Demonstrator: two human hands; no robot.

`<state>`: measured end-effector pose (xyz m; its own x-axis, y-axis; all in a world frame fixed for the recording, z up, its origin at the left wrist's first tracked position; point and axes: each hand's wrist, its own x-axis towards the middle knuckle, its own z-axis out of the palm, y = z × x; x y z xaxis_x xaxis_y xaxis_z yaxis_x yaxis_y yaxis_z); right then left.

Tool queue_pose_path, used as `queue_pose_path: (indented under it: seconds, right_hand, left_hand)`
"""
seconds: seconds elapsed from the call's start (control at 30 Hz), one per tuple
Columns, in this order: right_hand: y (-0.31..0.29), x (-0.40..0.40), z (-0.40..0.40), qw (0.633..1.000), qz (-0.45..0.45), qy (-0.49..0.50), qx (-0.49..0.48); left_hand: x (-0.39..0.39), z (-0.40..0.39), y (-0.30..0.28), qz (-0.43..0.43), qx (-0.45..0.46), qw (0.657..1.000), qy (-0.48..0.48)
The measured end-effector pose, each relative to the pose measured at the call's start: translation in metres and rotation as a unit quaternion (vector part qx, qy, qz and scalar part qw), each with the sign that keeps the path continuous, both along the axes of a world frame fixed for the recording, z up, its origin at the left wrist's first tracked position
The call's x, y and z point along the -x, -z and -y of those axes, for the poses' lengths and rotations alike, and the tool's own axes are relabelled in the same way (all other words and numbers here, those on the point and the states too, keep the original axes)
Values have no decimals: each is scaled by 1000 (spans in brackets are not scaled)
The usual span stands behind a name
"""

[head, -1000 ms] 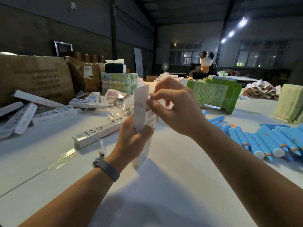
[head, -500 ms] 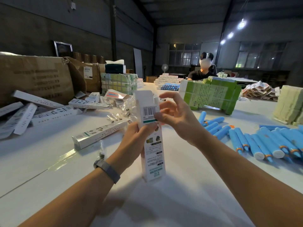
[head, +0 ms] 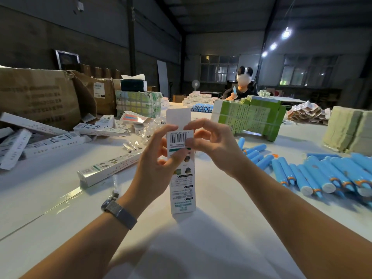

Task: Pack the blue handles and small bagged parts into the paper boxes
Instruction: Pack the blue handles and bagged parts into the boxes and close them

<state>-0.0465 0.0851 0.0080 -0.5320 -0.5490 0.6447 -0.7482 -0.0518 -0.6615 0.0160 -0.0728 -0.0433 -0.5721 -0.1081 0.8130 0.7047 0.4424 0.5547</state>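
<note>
A tall white paper box (head: 182,190) with a barcode stands upright on the table, its top flap raised. My left hand (head: 159,164) grips its left side at mid-height. From the right, my right hand (head: 211,143) pinches the box's upper edge near the barcode. A heap of blue handles (head: 322,174) lies on the table to the right. Small clear bagged parts (head: 141,135) lie behind the box on the left. Whether anything is inside the box is hidden.
Closed white boxes (head: 109,168) lie at left, in front of a large brown carton (head: 38,95). A green bundle of flat boxes (head: 247,117) stands behind my hands, a pale stack (head: 350,127) at far right. A person sits at the far end.
The box has turned so its barcode side faces me and now stands upright. My right hand came back to its top edge after lifting off.
</note>
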Motion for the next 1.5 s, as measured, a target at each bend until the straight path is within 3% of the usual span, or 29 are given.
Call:
queue_pose_path:
  seconds: [0.13, 0.3, 0.67, 1.0, 1.2, 1.5]
  right_hand:
    - [-3, -2, -2, 1000, 15, -15, 14]
    - [-2, -1, -3, 996, 48, -56, 52]
    - [-5, 0, -1, 991, 68, -62, 99]
    - [-4, -1, -3, 989, 99, -77, 79]
    - [-3, -6, 0, 998, 18, -16, 63]
    - [-4, -4, -4, 999, 3, -5, 45]
  left_hand:
    - [0, -1, 1, 3, 10, 999, 35]
    - [-2, -3, 0, 21, -67, 992, 105]
    - [-1, 0, 1, 6, 1, 999, 34]
    - [-3, -1, 0, 20, 12, 1000, 21]
    - [-4, 0, 0, 15, 0, 1000, 15]
    - [-4, -4, 3, 20, -18, 999, 24]
